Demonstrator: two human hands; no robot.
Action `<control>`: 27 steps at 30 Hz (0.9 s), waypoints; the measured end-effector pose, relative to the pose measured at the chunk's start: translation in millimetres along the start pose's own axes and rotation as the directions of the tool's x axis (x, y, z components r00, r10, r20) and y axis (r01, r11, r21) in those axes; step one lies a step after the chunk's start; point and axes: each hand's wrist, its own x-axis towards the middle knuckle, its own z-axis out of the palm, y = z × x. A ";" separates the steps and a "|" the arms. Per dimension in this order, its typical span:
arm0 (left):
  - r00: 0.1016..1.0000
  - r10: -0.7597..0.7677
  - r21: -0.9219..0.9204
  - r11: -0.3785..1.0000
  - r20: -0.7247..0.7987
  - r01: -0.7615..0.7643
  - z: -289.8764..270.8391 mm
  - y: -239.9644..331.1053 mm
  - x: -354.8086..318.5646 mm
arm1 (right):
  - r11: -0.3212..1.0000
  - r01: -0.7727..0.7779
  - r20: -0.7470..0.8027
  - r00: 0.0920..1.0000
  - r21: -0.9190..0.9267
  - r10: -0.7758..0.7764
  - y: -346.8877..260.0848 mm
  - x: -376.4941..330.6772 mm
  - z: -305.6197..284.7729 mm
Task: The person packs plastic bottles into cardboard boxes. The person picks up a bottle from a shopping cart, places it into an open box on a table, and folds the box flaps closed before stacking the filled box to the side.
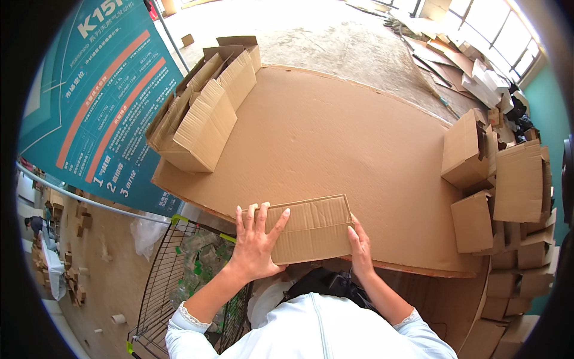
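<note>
A small brown cardboard box (314, 233) is held between my two hands at the near edge of a cardboard-covered table (335, 131). My left hand (254, 245) spreads its fingers over the box's left end, thumb on the upper face. On the right end, my right hand (360, 245) presses with its fingers along the side. The box's upper face looks closed, with a seam running across it. Its underside is hidden from me.
Open cardboard boxes (206, 119) stand in a row at the table's far left. More boxes (466, 149) are stacked along the right side. A wire cart (158, 287) holding clear plastic bottles is at my left, below a teal banner (107, 107). Flattened cardboard (442, 60) lies on the far floor.
</note>
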 end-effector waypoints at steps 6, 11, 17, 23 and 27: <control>0.971 -0.203 -0.074 0.978 -0.125 0.195 11.4 -1.4 18.2 | 1.000 0.011 0.030 0.999 0.000 -0.011 -1.4 95.5 28.6; 0.877 -0.407 -0.077 0.913 -0.256 0.401 21.5 -7.6 62.5 | 0.991 0.070 0.068 0.996 -0.113 -0.062 7.2 193.9 60.6; 0.785 -0.515 -0.069 0.848 -0.344 0.526 34.2 -46.4 142.1 | 0.956 0.263 -0.119 0.953 -0.133 -0.278 28.3 263.7 82.7; 0.662 -0.632 -0.019 0.729 -0.402 0.684 40.6 -116.7 249.0 | 0.741 0.250 0.003 0.948 -0.624 -0.317 82.0 206.2 6.7; 0.586 -0.715 -0.038 0.645 -0.380 0.763 28.9 -158.0 321.7 | 0.182 0.301 0.246 0.930 -0.936 -0.273 97.0 141.9 -46.0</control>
